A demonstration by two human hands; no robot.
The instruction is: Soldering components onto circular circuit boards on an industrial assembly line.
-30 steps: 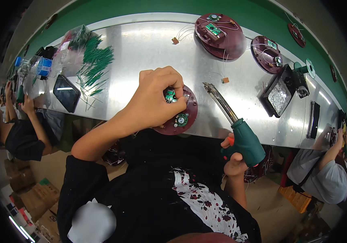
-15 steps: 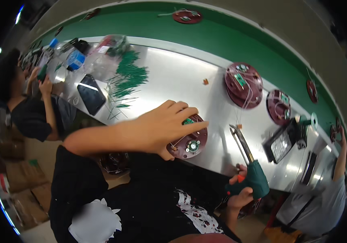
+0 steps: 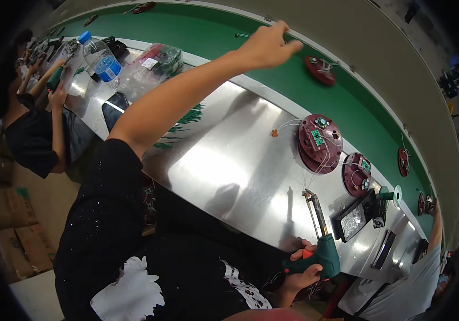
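My left hand (image 3: pixel 270 47) is stretched out over the green belt at the back. Its fingers look apart with nothing in them, near a dark red round disc (image 3: pixel 320 70) with white wires. Another white wire (image 3: pixel 243 35) pokes out beside this hand; what it joins is mostly hidden behind the hand. Low on the right, my right hand (image 3: pixel 305 270) grips a dark green soldering gun (image 3: pixel 325 257), a finger by its orange trigger. The gun's metal tip points up and away, below two stacked discs (image 3: pixel 320 142) with green circuit boards and thin wires.
Another disc (image 3: pixel 357 174), a green-flanged spool (image 3: pixel 390 196) and a black tray (image 3: pixel 353 222) stand at the right of the metal table (image 3: pixel 208 166). Leftward lie green wires (image 3: pixel 186 120), a plastic bag (image 3: pixel 160 59) and a bottle (image 3: pixel 103 64). People sit on both sides.
My left hand has moved from the table's near edge up to the belt. The disc it held is gone from there, and a disc now lies on the belt beside the hand.
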